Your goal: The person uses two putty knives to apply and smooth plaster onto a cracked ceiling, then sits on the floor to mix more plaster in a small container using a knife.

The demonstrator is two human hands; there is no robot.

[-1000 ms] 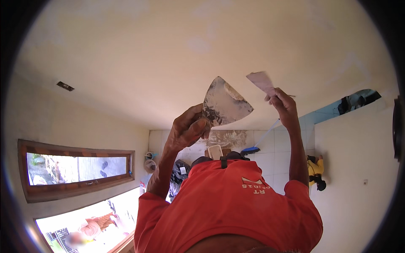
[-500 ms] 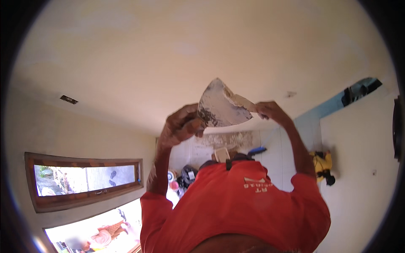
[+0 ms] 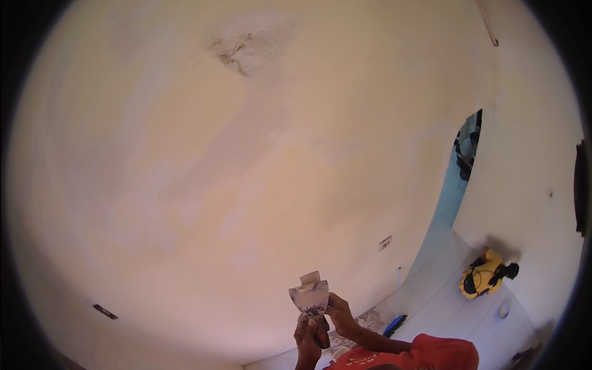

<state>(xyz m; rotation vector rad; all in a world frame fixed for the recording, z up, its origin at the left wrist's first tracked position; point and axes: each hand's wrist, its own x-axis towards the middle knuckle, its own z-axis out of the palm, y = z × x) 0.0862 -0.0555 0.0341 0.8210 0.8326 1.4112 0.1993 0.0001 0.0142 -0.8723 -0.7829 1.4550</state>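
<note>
A broad putty knife [image 3: 308, 301] points upward in front of the wall, its blade smeared with pale filler and dark stains. My left hand [image 3: 306, 338] is closed round its dark and red handle. Over the top edge of that blade sticks up a smaller pale flat scraper [image 3: 310, 278]. At the blade's right side my right hand [image 3: 339, 312] is closed, fingers curled; the grip on the smaller scraper is largely hidden behind the blade. The yellowish wall [image 3: 296, 203] carries a rough, whitish patch [image 3: 250, 46] with cracks, high up, and a damp-looking greyish streak below it.
A person in yellow [image 3: 484, 274] crouches on the tiled floor at right, near a small bucket [image 3: 504, 311]. A blue object [image 3: 394, 325] lies on the floor by the wall. A doorway [image 3: 453, 169] opens at right, and wall boxes [image 3: 385, 243] are set in the wall.
The view has swung up toward the wall, bringing the rough patch into sight. The putty knife and both hands now appear lower, the blade turned upright with the smaller scraper above its edge.
</note>
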